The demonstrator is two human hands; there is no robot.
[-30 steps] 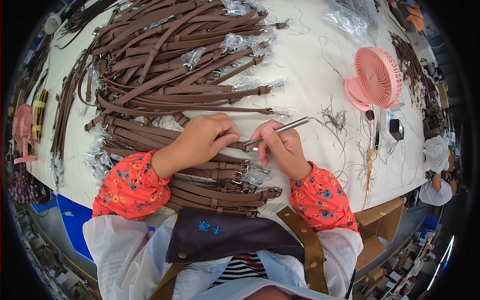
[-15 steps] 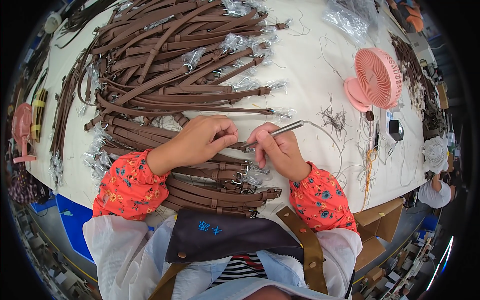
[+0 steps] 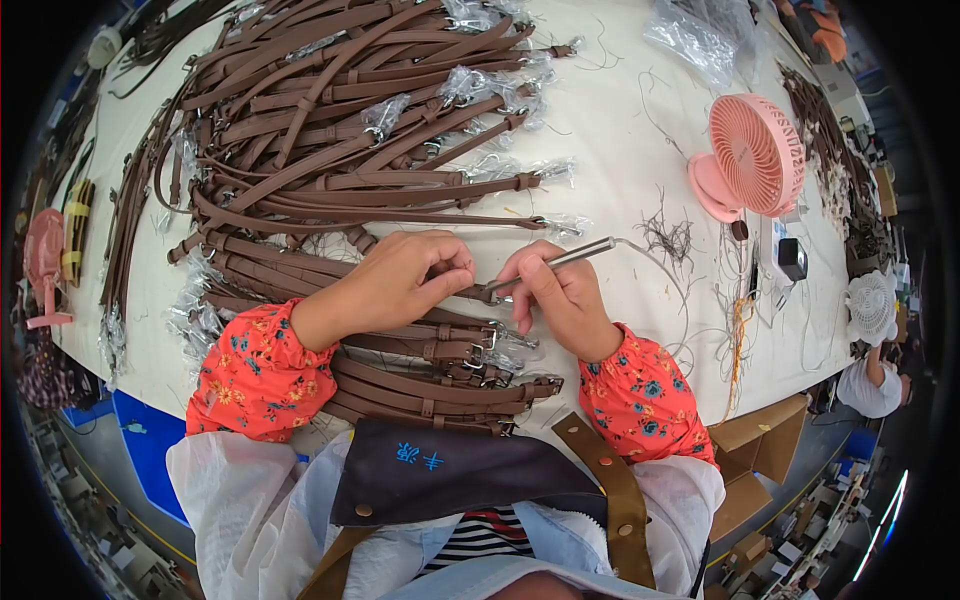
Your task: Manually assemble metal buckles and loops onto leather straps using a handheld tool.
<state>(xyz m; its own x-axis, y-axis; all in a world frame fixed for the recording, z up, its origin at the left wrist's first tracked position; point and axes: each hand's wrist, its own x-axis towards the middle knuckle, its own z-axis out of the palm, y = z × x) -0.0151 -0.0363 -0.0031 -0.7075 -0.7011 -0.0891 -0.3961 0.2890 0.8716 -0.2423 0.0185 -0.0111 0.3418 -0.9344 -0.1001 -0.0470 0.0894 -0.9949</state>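
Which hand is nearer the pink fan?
Right. The right hand lies just left of the pink fan, holding a metal tool; the left hand sits farther left.

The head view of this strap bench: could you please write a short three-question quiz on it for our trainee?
1. True or false: the right hand holds a slim metal tool.
2. What does the left hand pinch? A) brown strap B) pink fan C) cardboard box
3. Fill in: the fan stands to the person's ____ on the table.

Key: 1 true; 2 A; 3 right.
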